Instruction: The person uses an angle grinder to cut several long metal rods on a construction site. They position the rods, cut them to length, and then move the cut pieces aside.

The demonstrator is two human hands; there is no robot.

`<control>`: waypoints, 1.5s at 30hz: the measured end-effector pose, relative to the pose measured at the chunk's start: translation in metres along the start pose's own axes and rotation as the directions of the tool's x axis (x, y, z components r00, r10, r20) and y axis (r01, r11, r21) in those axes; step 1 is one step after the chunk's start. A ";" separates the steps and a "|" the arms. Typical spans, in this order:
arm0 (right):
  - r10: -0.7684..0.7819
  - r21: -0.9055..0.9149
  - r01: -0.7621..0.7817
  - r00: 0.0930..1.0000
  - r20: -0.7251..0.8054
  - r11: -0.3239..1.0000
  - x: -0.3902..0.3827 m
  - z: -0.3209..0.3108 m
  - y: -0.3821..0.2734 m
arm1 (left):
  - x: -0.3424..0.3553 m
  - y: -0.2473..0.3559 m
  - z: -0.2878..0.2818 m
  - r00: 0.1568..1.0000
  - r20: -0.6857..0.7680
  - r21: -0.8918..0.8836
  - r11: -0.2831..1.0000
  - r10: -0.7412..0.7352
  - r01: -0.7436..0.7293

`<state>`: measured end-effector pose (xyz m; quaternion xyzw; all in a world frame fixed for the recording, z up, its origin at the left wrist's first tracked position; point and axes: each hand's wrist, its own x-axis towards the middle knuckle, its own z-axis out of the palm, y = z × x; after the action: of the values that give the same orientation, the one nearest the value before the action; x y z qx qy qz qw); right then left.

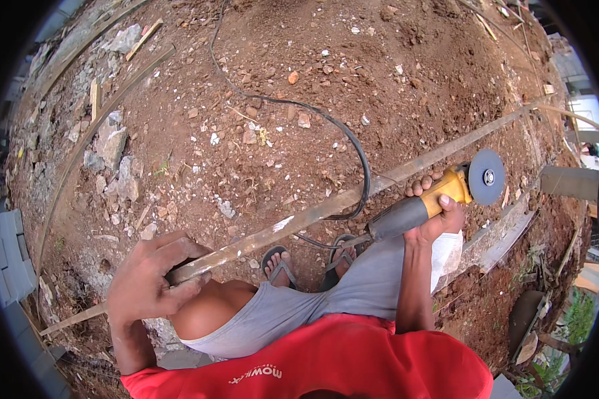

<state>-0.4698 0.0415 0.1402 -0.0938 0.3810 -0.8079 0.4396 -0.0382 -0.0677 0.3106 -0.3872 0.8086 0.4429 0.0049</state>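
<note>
My left hand (pixel 154 274) is closed around a long, narrow, rust-brown bar (pixel 299 221) with a white smear near its middle. The bar slants across in front of my legs, from the lower left up to the far right. In my right hand (pixel 439 216) is an angle grinder (pixel 406 214) with a yellow head and a dark grey body, fingers wrapped round its yellow part. Its grey disc (pixel 487 176) faces up and stands apart from the bar. Whether the disc spins cannot be told. A black cord (pixel 363 159) leaves the grinder's rear and loops over the bar.
Reddish soil (pixel 259 53) with scattered stones lies ahead. A long curved strip (pixel 86 136) and concrete chunks (pixel 116 146) are on the left, beside stacked grey blocks (pixel 10 256). Planks (pixel 506 239) lie at the right. My sandalled feet (pixel 279 266) are just behind the bar.
</note>
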 end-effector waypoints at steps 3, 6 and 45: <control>-0.070 0.036 0.071 0.997 -0.045 0.997 0.003 0.008 -0.018 | -0.006 0.049 -0.027 0.996 0.051 0.126 0.990 -0.068 0.061; -0.181 -0.005 0.181 0.981 -0.065 0.983 0.011 0.008 -0.034 | -0.023 0.105 -0.055 0.970 0.032 0.152 0.961 -0.239 0.232; 0.281 -0.075 -0.322 0.899 -0.335 0.944 0.011 -0.068 0.062 | 0.097 -0.123 0.026 0.901 -0.419 0.411 0.861 -0.113 0.299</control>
<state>-0.4704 0.0490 0.0477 0.0707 0.5082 -0.7082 0.4849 -0.0376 -0.1468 0.1732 -0.5389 0.8291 0.1488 -0.0109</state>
